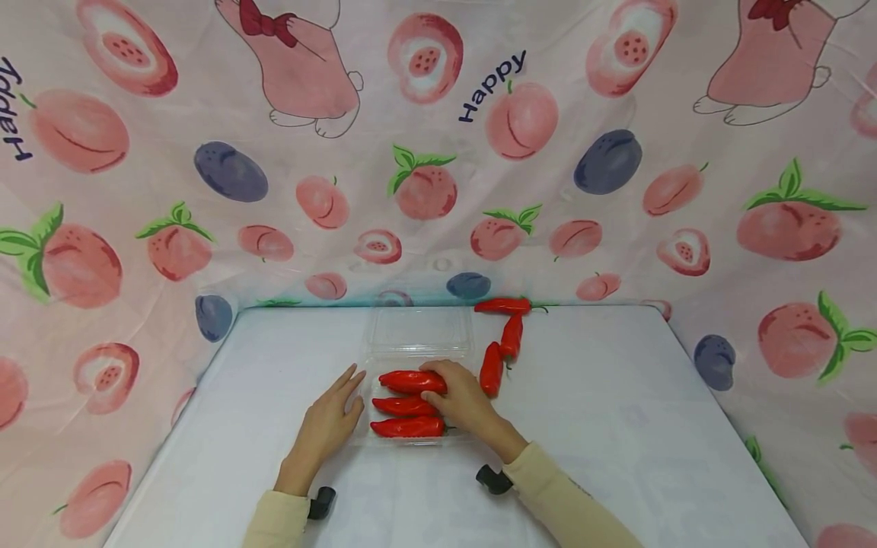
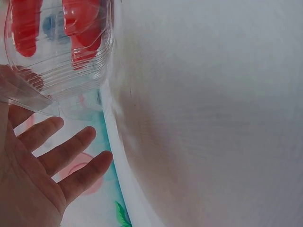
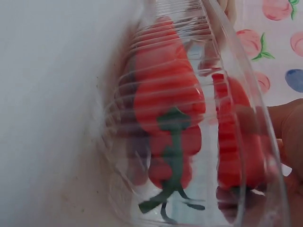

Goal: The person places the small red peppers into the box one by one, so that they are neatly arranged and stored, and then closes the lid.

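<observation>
A clear plastic clamshell box [image 1: 419, 332] lies with its lid folded back, holding three red chili peppers side by side. The farthest pepper [image 1: 406, 380] is pinched between the thumb and fingers of my right hand [image 1: 467, 399]. Nearer me are the middle pepper [image 1: 397, 406] and the nearest pepper [image 1: 407, 428]. At the box's left side is my left hand [image 1: 326, 426], holding no pepper; the left wrist view shows its fingers [image 2: 71, 149] spread and its thumb side at the box rim. Through the clear wall, the right wrist view shows a pepper with a green stem [image 3: 171, 137].
Beyond my right hand, three more red peppers lie loose on the white tabletop [image 1: 603, 426]: one near pepper [image 1: 491, 370], one in between [image 1: 511, 336], and one far pepper [image 1: 503, 306] at the back edge. A fruit-printed cloth [image 1: 438, 129] hangs behind.
</observation>
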Demonstrator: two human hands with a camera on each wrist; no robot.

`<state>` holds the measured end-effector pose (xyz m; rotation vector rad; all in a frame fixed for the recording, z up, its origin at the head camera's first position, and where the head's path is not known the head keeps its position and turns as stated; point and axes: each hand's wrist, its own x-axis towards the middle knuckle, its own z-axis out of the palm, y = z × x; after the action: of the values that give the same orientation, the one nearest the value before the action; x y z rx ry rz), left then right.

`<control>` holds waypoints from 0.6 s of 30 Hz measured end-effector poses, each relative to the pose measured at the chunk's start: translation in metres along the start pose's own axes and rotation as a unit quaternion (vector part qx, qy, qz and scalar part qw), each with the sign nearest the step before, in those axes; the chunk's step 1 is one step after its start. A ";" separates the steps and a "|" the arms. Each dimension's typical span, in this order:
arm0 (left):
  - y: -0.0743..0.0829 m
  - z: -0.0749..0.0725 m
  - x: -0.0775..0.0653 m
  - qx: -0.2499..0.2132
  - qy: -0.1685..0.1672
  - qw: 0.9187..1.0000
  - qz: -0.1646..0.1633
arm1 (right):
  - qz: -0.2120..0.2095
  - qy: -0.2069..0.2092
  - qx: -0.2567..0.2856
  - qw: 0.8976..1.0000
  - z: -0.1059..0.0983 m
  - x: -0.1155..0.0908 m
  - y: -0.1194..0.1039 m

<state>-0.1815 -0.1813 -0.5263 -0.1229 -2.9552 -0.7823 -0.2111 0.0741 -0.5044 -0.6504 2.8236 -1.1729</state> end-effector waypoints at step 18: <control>0.000 0.000 0.000 0.001 -0.002 1.000 -0.004 | 0.043 -0.026 -0.023 0.998 0.014 0.011 -0.002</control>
<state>-0.1811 -0.1813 -0.5264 -0.1133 -2.9617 -0.7802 -0.2177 0.0594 -0.5116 -0.5461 2.8112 -1.0648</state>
